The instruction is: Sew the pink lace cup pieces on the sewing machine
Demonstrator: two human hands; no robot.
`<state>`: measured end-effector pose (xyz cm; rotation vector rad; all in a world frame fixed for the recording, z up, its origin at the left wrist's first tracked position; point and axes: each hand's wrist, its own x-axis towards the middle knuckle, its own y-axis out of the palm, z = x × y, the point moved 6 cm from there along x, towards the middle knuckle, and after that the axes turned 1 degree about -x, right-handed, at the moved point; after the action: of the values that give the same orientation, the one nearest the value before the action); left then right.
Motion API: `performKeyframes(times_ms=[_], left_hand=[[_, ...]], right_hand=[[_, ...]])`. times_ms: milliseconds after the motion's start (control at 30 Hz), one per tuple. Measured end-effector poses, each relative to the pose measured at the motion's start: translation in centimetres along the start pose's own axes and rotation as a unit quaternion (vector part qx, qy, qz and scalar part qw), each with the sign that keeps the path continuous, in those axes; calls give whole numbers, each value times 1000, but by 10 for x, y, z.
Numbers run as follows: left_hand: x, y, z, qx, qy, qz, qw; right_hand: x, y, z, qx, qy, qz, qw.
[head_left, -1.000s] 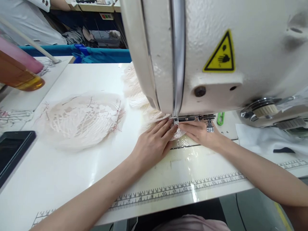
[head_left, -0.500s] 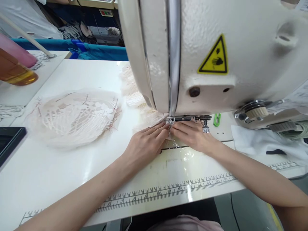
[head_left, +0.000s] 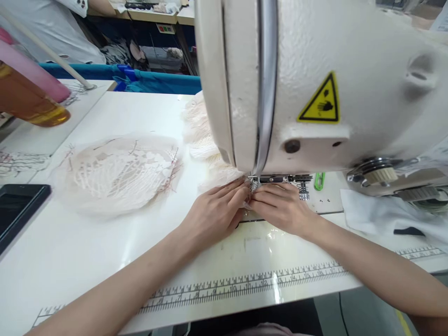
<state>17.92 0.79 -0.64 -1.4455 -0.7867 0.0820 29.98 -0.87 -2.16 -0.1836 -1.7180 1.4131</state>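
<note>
Both hands are at the presser foot (head_left: 254,181) of a sewing machine (head_left: 238,93), on a pale lace and tulle fabric (head_left: 205,147). My left hand (head_left: 217,210) lies left of the foot, fingers close together and bent onto the fabric's edge. On the other side, my right hand (head_left: 285,210) has its fingers pressed together on the fabric, just below the metal bar (head_left: 276,179). A little of the fabric shows between the hands; the rest spreads out behind the left hand, partly hidden by the machine head. The needle tip cannot be made out.
Another lace and tulle piece (head_left: 122,175) lies on the white table (head_left: 140,252) to the left. A phone (head_left: 21,210) and bottle (head_left: 35,95) stand further left. At the right are a green clip-like tool (head_left: 319,181) and white cloth (head_left: 378,214). A printed ruler (head_left: 217,291) runs along the front edge.
The whole view has shifted slightly, so the table and machine appear further right and lower. Both hands stay at the presser foot, with less fabric showing between them.
</note>
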Motion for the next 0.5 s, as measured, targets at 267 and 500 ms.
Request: performKeyframes(times_ms=[267, 500], left_hand=[[-1, 2, 1, 22, -13, 12, 1000], [-3, 5, 1, 26, -22, 23, 999]], right_hand=[[1, 2, -3, 3, -9, 14, 1000], [0, -1, -7, 27, 11, 21, 999]])
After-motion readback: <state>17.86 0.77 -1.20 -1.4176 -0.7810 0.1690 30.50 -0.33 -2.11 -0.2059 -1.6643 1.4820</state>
